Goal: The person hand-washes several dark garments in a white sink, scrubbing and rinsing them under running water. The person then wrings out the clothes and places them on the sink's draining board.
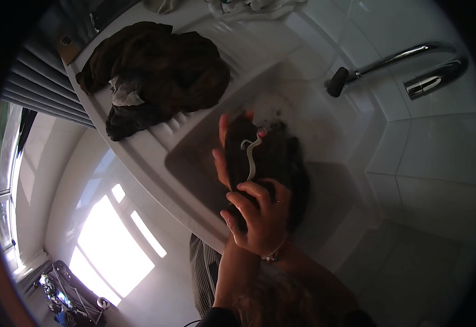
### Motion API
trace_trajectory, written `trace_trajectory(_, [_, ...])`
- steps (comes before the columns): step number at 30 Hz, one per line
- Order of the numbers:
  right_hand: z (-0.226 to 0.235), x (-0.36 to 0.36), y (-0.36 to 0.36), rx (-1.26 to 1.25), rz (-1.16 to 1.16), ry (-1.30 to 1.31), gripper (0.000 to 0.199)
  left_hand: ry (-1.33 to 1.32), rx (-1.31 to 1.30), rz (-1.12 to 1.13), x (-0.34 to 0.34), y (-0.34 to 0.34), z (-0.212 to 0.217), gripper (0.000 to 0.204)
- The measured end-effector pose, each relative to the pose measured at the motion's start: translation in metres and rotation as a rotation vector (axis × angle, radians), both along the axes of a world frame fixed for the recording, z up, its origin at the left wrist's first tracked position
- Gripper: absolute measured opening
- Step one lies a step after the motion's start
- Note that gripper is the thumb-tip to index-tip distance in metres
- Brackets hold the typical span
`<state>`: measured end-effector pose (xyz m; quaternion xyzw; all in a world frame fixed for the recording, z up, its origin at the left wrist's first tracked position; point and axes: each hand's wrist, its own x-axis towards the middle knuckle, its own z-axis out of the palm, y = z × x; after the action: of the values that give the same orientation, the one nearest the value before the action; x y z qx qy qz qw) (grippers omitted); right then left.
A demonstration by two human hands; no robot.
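Note:
A dark wet garment [273, 161] with a white drawstring [251, 158] is gathered in both my hands over a white laundry sink [325, 204]. My left hand [221, 163] supports it from beneath; some fingertips show at its left and upper edges, while the palm is hidden under the cloth. On top of the cloth lies my right hand [262, 218], fingers curled into it and a bracelet at the wrist. My forearms run close together below. Part of the garment hangs down on the right, in shadow.
Dark brown wet clothes [161, 76] lie heaped on the ribbed drainboard at the upper left. A chrome faucet [437, 82] curves from the tiled wall on the right. White cloth [254, 8] lies at the far edge. A folding rack [71, 294] stands at lower left.

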<state>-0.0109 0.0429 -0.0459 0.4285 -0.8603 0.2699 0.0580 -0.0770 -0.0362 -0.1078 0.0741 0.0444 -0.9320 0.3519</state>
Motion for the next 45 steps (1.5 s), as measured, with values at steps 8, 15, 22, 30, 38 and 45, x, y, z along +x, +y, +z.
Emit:
trace_trajectory(8, [0.006,0.019,-0.005,-0.012,-0.059,-0.067,0.042,0.020,0.111,-0.046,0.015,0.001,0.034,0.063])
trace_trajectory(15, [-0.005,0.004,-0.011,-0.012,-0.113,0.032,0.023,0.305,-0.142,-0.016,0.006,0.001,-0.033,0.056])
trace_trajectory(22, [-0.014,-0.069,-0.059,0.167,-0.353,-0.007,0.024,-0.631,-0.519,0.108,0.015,0.011,-0.030,0.025])
trace_trajectory(30, [-0.033,-0.200,-0.066,0.568,-0.274,-0.811,0.038,-0.054,0.051,-0.107,0.010,0.004,-0.027,0.037])
trace_trajectory(38, [-0.049,-0.217,-0.037,-0.279,-0.138,-1.401,0.075,-0.854,-0.108,0.262,0.016,-0.002,-0.066,0.044])
trace_trajectory(45, [-0.167,-0.144,-0.042,0.344,-0.185,-0.294,0.057,-1.348,-0.146,0.177,-0.003,0.018,-0.118,0.074])
